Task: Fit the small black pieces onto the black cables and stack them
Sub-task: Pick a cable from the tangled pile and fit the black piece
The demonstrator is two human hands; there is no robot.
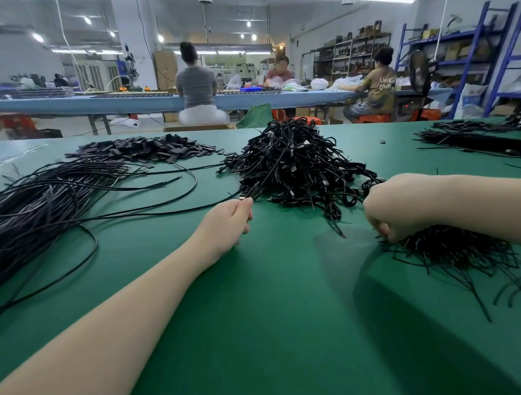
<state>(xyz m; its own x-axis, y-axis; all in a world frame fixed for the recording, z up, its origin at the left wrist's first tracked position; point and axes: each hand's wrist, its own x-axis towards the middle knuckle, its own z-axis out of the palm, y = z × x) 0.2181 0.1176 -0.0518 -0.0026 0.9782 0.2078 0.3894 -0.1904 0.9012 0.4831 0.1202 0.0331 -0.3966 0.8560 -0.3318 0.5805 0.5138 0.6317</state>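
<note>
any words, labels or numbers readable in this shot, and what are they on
"UNKN OWN", roughly, partly blurred: printed on the back of the olive T-shirt worn by the seated person at the far table.
Boxes on the blue shelving: any labels too small and blurred to read.
Machines along the back wall: no legible text.
Green worktable, black cables and central cable heap: no writing visible.

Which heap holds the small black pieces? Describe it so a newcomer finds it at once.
On the green table, look to the far left edge. Behind the long loose cables lies a low, flat heap of small black pieces. Unlike the tall tangled cable pile beside it, it holds short flat strips.
</note>
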